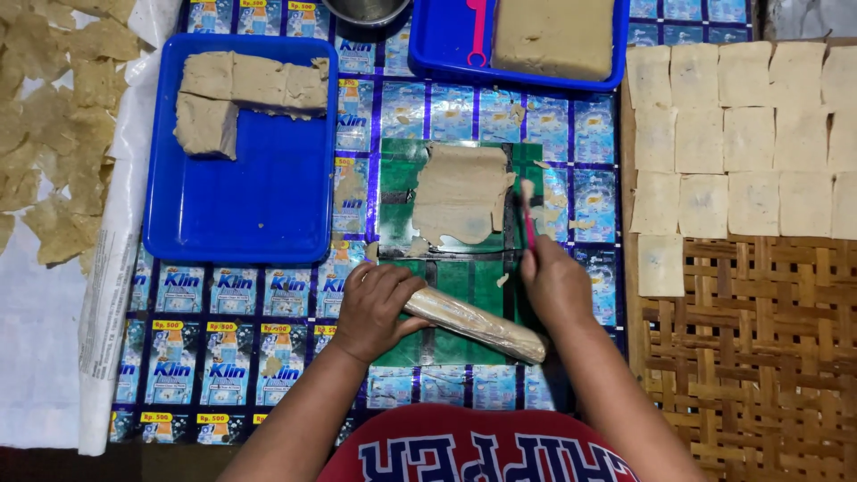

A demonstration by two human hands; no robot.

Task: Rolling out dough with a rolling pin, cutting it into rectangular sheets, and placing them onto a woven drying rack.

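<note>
left hand (373, 308): closed over the near-left end of the roller (473, 323), fingers wrapped on top, holding it down on the mat.
right hand (555, 284): shut in a narrow grip round the pink cutter (528, 214), whose tip points away from the body.
roller: pale, wrapped in clear film; its long axis runs from the left hand toward the lower right, its free end just below the right wrist.
dough sheet (460, 195): thin, tan, ragged-edged, lying flat on the green mat (464, 281), straight ahead of both hands.
key relation: the sheet lies beyond the hands, away from the body; the cutter tip sits at its right edge, touching or just beside it, i cannot tell which. the right hand is the nearer one; the left, with the roller, is on the near part of the mat, apart from the sheet.
left tray (241, 205): blue, holding an l-shaped dough block (237, 94) at its far end.
far tray (446, 40): blue, with a whole dough slab (553, 36) and a second pink tool (478, 31) beside it.
bowl (366, 9): metal, only its rim in view between the 2 trays.
cut squares (741, 143): pale, laid edge to edge in rows on the woven rack (759, 357) at right; 1 square sits alone in the lowest row.
left edge: dried, crinkled pieces (54, 134) spread on white cloth.
table cover (205, 357): sheet of repeated blue sachet prints under everything.
</note>
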